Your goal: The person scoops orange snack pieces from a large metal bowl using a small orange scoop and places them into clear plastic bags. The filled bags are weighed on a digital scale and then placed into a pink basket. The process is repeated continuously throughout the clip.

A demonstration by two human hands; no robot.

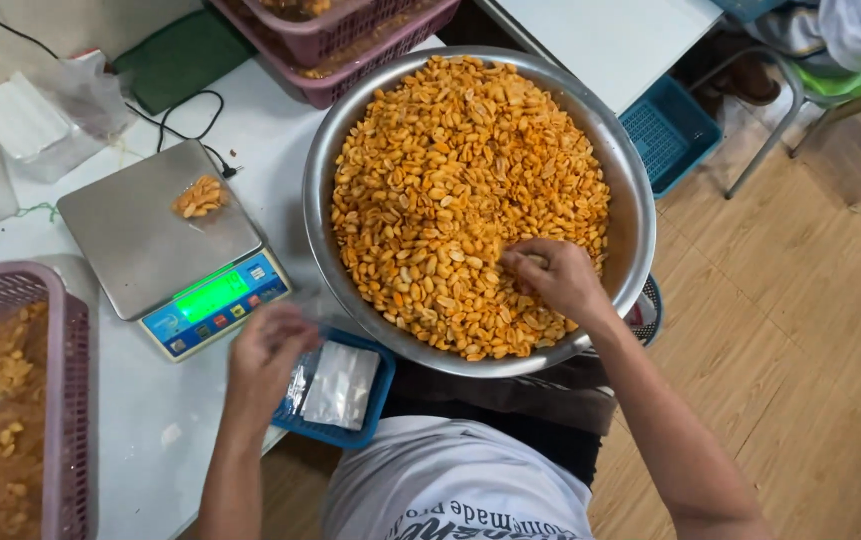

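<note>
A wide steel bowl [633, 190] heaped with orange seasoned peanuts [450, 160] sits in front of me. My right hand [553, 277] digs into the peanuts at the near right of the bowl, fingers curled in a pinch. My left hand [268, 345] is blurred above a small blue tray [360, 425] of clear plastic bags [340, 385], touching a bag at the tray's left end. A digital scale [150, 240] with a lit green display stands to the left, a small pile of peanuts [199, 196] on its platform.
A purple basket [68, 400] with packed peanuts stands at the near left. More purple baskets [370, 40] are at the back, with stacks of bags [20, 120], a green cloth and a black cable. Right of the white table [150, 430]: blue crate [670, 130], chair legs, wooden floor.
</note>
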